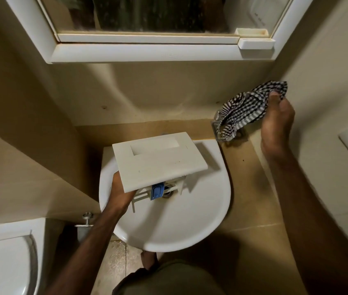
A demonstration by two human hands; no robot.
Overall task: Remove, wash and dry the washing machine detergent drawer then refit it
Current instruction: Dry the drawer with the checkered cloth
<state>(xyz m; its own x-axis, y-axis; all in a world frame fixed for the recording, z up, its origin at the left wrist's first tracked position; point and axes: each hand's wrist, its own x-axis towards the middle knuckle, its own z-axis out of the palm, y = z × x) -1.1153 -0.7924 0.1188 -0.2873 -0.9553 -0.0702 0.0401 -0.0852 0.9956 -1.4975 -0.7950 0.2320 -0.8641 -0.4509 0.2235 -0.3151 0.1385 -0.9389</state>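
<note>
Drawer (pixel 160 162) sits over the sink (pixel 190 220), front panel up, my left hand (pixel 118 194) gripping its underside. My right hand (pixel 277 126) pinches a checked cloth (pixel 243 111) near the wall; drying looks next, so cloth must reach the compartments.

White basin (pixel 200 218) below mirror cabinet (pixel 147 53); toilet lid (pixel 5 262) lower left; beige tiled wall (pixel 19 116).

Beige tiled walls (pixel 30 103) — white-framed window (pixel 147 52).
</note>
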